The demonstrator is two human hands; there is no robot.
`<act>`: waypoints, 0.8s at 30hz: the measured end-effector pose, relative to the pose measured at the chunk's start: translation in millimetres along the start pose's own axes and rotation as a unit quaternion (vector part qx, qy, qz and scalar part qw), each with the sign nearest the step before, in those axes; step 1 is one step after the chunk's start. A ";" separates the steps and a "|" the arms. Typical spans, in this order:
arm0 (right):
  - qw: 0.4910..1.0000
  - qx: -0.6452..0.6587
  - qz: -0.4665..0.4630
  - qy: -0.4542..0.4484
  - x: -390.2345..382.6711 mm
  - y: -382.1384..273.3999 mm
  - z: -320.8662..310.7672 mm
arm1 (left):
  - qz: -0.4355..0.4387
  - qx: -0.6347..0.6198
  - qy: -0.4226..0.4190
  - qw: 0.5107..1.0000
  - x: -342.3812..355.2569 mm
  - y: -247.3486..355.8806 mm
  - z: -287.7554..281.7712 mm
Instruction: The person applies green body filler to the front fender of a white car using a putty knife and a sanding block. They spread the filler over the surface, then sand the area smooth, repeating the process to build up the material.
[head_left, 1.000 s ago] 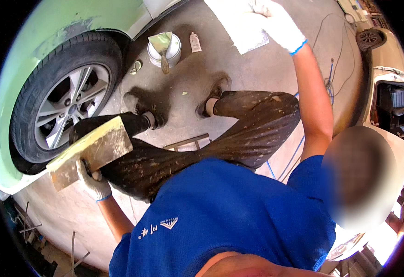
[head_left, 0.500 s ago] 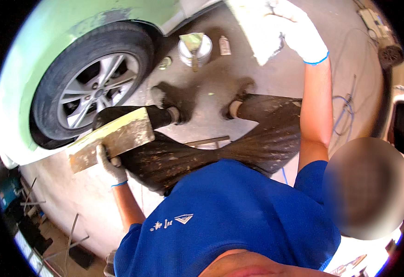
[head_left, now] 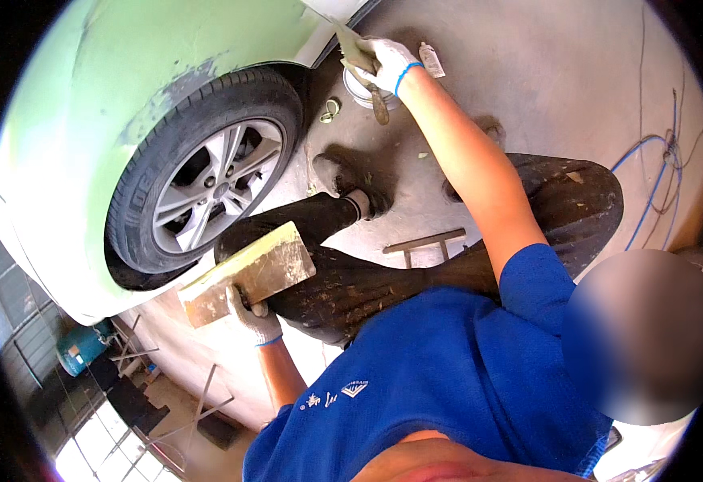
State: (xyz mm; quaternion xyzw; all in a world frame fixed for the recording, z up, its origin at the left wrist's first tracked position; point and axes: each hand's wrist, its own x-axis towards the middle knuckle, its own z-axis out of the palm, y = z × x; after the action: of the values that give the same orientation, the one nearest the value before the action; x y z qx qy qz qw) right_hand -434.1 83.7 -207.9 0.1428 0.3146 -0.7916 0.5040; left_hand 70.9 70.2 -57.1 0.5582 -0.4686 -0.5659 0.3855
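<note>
My left hand [head_left: 255, 320], in a white knit glove, is closed on the near edge of a putty board [head_left: 251, 277]. This flat, stained rectangular plate carries pale yellow-green putty along its far edge, above my left thigh. My gloved right hand [head_left: 387, 64] is closed on a thin scraper [head_left: 346, 38], which points up toward the lower edge of the car body. Below that hand stands a white tub [head_left: 354, 88], partly hidden by it. A brown handle [head_left: 380, 109] sticks out over the tub's near side; which blade it belongs to is hard to see.
A pale green car panel [head_left: 207, 36] with dark scuffed patches arches over the wheel [head_left: 219, 189] at the left. A small tube [head_left: 432, 60] and a round lid [head_left: 329, 110] lie near the tub. Blue hose [head_left: 649, 193] lies right; a low stand [head_left: 424, 243] is between my legs.
My right hand has come down and left from the upper right to the tub beside the car. The left hand still holds the board. The view has shifted, showing more of the car.
</note>
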 end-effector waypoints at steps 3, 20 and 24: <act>0.999 -0.040 -0.005 -0.016 11.7 2.5 -2.3 | -0.017 -0.033 0.030 0.999 6.6 -4.6 -3.8; 0.998 -0.054 0.013 -0.040 17.3 -6.9 -7.0 | 0.083 0.096 0.033 0.991 6.7 -22.2 -25.3; 0.972 -0.152 -0.118 -0.131 37.0 -1.9 -22.2 | 0.005 0.027 0.014 1.000 0.5 -2.7 -6.4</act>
State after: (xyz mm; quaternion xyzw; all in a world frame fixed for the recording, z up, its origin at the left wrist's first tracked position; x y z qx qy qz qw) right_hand -454.5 72.2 -244.3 -0.0787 0.3773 -0.8000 0.4598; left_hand 77.5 69.8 -59.4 0.5740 -0.4806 -0.5434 0.3797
